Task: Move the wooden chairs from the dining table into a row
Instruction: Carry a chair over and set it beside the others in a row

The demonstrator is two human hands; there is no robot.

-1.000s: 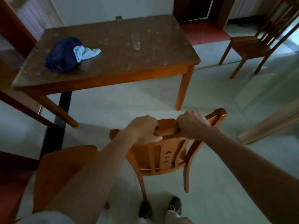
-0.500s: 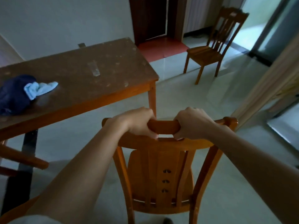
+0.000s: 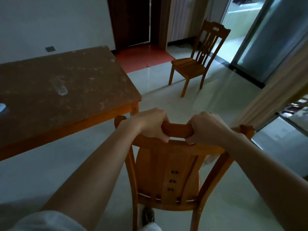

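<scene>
I hold a wooden chair (image 3: 168, 177) by the top rail of its backrest, right in front of me. My left hand (image 3: 150, 125) grips the rail left of centre and my right hand (image 3: 208, 128) grips it right of centre, both closed around the wood. The chair's seat is mostly hidden behind its slatted back. A second wooden chair (image 3: 193, 64) stands apart on the pale floor at the far right, near the glass doors. The dining table (image 3: 70, 87) is to the left, its near right corner just beyond my left hand.
A dark doorway with a red mat (image 3: 141, 55) lies behind the table. Sliding glass doors (image 3: 260, 47) and a beige curtain (image 3: 273, 90) line the right side. My shoe (image 3: 148, 215) shows under the chair. Open tiled floor separates the two chairs.
My view has swung right and upward with the chair: the table slid left, the blue cloth left the frame, and the far chair now appears closer to centre. Both hands kept their grip.
</scene>
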